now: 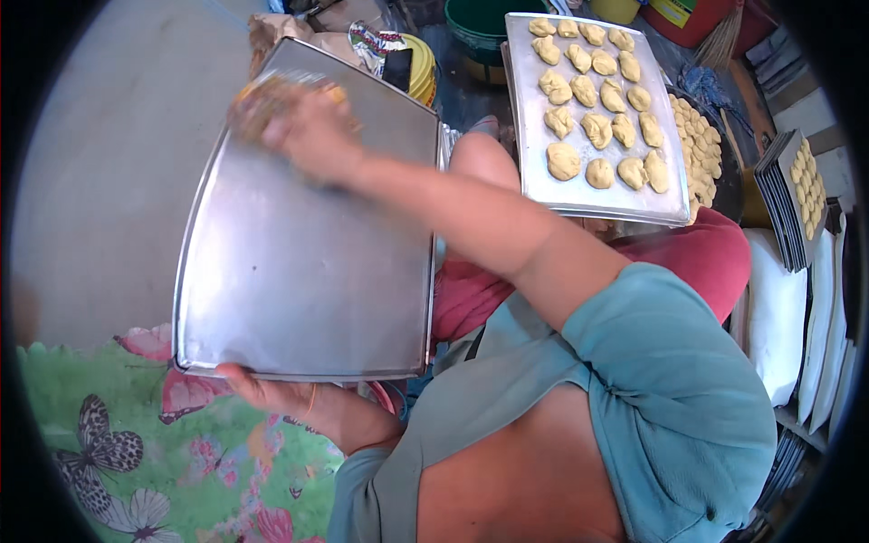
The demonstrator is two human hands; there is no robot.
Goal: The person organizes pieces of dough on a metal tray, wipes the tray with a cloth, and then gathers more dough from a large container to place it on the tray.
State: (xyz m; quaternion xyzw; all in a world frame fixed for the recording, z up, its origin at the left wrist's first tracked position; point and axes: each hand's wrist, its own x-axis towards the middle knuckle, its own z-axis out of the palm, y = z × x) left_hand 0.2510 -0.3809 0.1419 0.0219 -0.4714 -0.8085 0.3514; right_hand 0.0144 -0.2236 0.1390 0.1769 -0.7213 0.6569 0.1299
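An empty metal tray (303,271) leans tilted in front of me. My left hand (272,389) grips it at the lower edge, fingers partly hidden underneath. My right hand (312,136), blurred by motion, is at the tray's upper left, closed on a crumpled yellowish rag or plastic wad (262,104) against the metal; its exact material is unclear. To the right, another tray (579,204) bears rows of pale yellow dough pieces (597,131).
More dough pieces (697,145) lie behind the right tray. Stacked trays (783,195) stand beside white sacks (778,317) at right. A green bucket (475,27), yellow container (421,68) and straw broom (715,45) are behind. A butterfly-patterned mat (181,452) covers the lower-left floor.
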